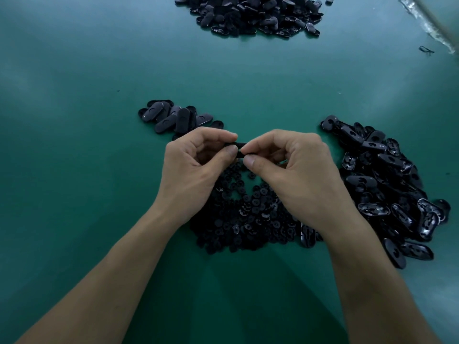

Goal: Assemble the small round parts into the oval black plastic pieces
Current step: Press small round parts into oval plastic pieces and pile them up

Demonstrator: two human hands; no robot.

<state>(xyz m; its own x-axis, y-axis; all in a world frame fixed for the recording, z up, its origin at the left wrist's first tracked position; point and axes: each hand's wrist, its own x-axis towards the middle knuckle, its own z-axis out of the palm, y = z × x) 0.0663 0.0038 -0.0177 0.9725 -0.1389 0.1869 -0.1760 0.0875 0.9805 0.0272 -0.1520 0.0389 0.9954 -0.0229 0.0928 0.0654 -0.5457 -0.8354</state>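
Observation:
My left hand [196, 165] and my right hand [295, 175] meet over the green table, both pinching one oval black plastic piece [239, 145] between thumbs and forefingers; most of it is hidden by my fingertips. Whether a small round part is in it I cannot tell. Under my hands lies a heap of small round black parts [243, 214]. To the right spreads a heap of oval black pieces [387, 184], many lying hollow side up. At the upper left sits a small group of oval pieces [173, 117], smooth side up.
A large heap of oval black pieces [255, 14] lies at the far edge of the green table mat [74, 120]. A strip of clear plastic film [427, 23] runs along the far right corner, with a small dark scrap [426, 50] near it.

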